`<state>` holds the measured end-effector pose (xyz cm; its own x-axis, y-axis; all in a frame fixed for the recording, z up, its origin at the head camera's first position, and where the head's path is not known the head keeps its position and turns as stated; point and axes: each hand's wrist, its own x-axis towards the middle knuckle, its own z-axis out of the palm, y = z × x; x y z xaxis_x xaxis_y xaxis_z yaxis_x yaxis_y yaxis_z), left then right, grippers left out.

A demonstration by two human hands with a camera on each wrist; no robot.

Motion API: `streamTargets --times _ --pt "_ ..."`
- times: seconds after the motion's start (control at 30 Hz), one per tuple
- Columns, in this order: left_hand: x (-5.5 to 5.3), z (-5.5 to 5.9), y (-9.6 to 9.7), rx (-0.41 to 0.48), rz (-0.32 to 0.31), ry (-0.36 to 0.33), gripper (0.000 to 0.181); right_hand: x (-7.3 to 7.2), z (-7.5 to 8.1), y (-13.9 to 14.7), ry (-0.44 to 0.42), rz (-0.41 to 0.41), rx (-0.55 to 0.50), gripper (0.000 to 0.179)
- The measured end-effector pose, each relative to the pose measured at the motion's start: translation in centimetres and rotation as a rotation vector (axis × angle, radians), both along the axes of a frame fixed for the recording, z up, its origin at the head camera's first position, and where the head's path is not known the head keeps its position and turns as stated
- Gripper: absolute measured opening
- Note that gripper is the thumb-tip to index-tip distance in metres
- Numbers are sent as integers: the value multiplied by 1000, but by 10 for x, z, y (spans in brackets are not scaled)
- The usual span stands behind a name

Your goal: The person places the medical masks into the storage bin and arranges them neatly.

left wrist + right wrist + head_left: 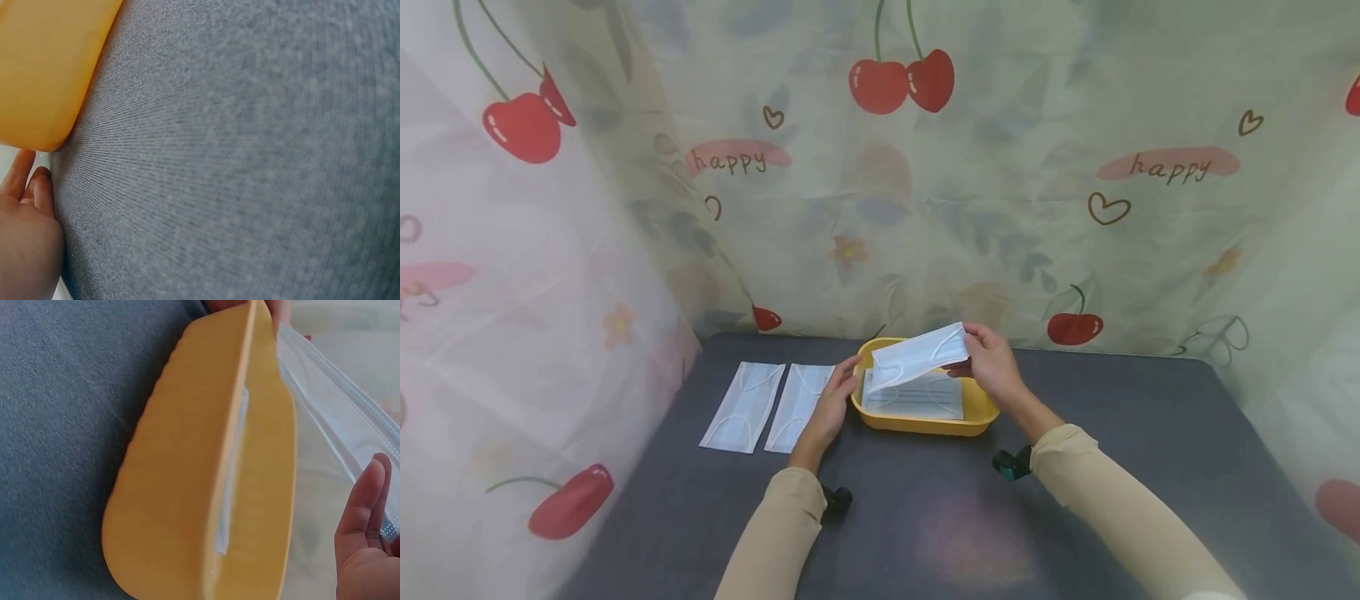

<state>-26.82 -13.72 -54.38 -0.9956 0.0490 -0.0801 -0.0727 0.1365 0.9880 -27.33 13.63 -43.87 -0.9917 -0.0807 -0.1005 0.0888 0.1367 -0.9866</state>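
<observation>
In the head view my right hand (997, 368) pinches a light-blue face mask (913, 353) by its right end and holds it tilted above a yellow basket (921, 426). Another mask (925, 400) with pleats and ear loops lies inside the basket. My left hand (829, 410) touches the basket's left end, its fingers fairly straight; in the left wrist view that hand (28, 240) has fingertips at the yellow wall. The right wrist view has the held mask (334, 403) stretching from the right hand (369, 544) toward the basket's far end.
Two masks lie side by side on the dark grey table left of the basket: a left one (741, 408) and a right one (793, 408), partly behind my left hand. A cherry-printed curtain (925, 208) hangs behind the table and along both sides.
</observation>
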Motion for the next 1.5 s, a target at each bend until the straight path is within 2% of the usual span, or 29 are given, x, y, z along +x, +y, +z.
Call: streamTargets --times 0.4,0.7,0.73,0.9,0.93,0.97,1.1,1.17,1.3,1.5 --pt "0 2 -2 25 -5 -6 43 0 -13 -12 -27 -12 11 44" --pt "-2 1 -3 52 -18 9 45 -1 -25 -19 -34 -9 -21 43" --pt "-2 3 -3 53 -27 6 46 -1 -25 -19 -37 -10 -25 43" --pt "10 27 -3 33 -67 -5 47 1 -29 -21 -44 -8 -46 43" --pt "11 28 -3 32 -69 -10 47 1 -30 -22 -41 -5 -52 43" --pt "11 27 -3 33 -66 -9 47 1 -31 -22 -36 0 -58 43" --pt "2 8 -3 45 -44 -4 46 -1 -35 -22 -44 3 -62 41" --pt "0 2 -2 45 -30 7 46 -2 -37 -21 -53 3 -38 41" --pt "0 1 -1 32 -16 19 44 -4 -41 -19 -72 15 41 43" --pt "1 0 0 24 -14 9 44 -3 -40 -12 6 34 341 47"
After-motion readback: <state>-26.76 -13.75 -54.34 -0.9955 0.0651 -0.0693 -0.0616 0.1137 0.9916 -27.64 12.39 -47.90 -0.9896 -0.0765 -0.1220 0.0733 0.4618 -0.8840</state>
